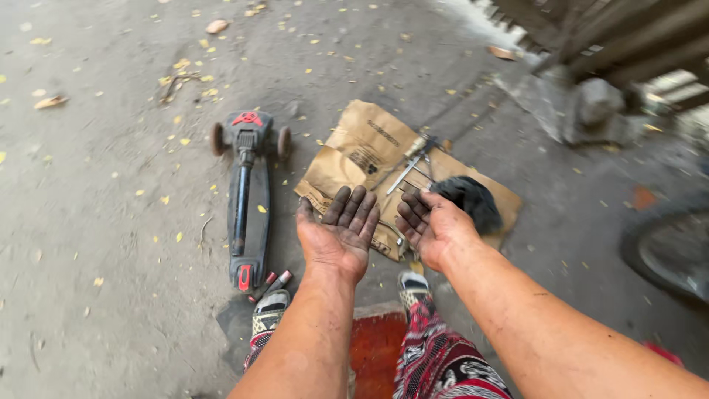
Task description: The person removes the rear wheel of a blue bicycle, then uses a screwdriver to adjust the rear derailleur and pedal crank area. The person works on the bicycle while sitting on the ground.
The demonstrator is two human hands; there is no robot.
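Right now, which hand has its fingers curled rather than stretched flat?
The right hand: its fingers curl inward, just short of the black cloth on the flattened brown cardboard. The left hand has its fingers stretched out straight and together.

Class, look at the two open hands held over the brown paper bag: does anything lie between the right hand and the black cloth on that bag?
Nothing visible does. The right hand hovers open, palm up, just beside the black cloth on the brown paper bag; the left hand is off to the other side.

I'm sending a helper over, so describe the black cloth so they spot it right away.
Start at the flattened brown cardboard on the concrete ground. The black cloth lies bunched on its right end, just beyond the right hand. It is the only soft, dark heap there, unlike the thin metal tools beside it.
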